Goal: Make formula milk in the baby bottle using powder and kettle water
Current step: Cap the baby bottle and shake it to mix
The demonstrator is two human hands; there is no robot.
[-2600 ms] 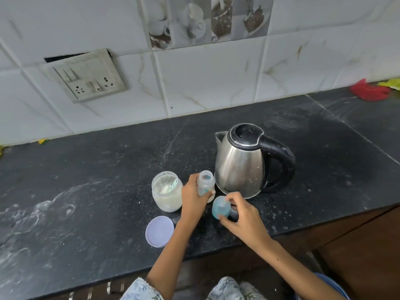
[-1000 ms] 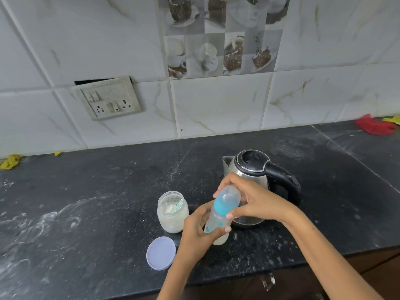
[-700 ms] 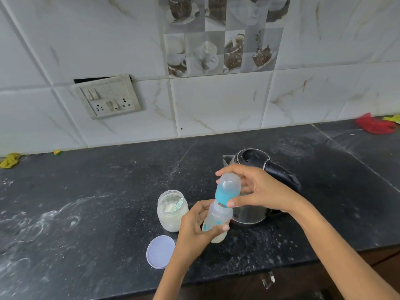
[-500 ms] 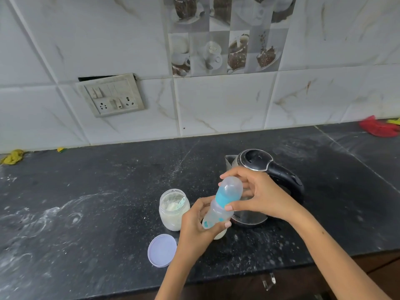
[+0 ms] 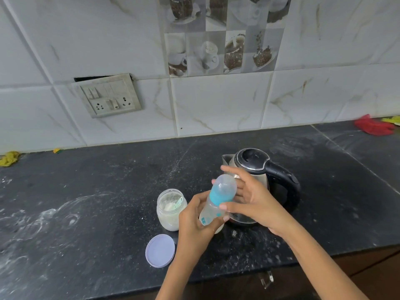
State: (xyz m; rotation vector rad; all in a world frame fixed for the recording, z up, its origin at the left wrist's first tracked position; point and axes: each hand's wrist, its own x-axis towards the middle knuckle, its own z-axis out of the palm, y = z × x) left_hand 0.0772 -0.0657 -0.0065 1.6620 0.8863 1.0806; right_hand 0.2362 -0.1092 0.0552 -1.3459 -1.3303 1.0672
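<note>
A clear baby bottle (image 5: 213,211) with a blue collar and a translucent cap (image 5: 225,189) is held tilted above the black counter (image 5: 86,202). My left hand (image 5: 194,221) grips its lower body. My right hand (image 5: 251,200) wraps the cap and collar, thumb under the blue ring, fingers spread behind it. Left of the bottle stands an open jar of white powder (image 5: 171,210) with a scoop inside. Its lilac lid (image 5: 160,250) lies flat near the counter's front edge. The steel kettle (image 5: 259,176) with black lid and handle stands behind my right hand.
A switch and socket plate (image 5: 108,95) is on the tiled wall. A red cloth (image 5: 374,127) lies at the far right of the counter, yellow scraps (image 5: 9,158) at the far left. White powder smears mark the counter's left side.
The bottle came off the counter and the cap went onto it. Since a second ago both hands have kept hold of it, and my right fingers have shifted around the cap.
</note>
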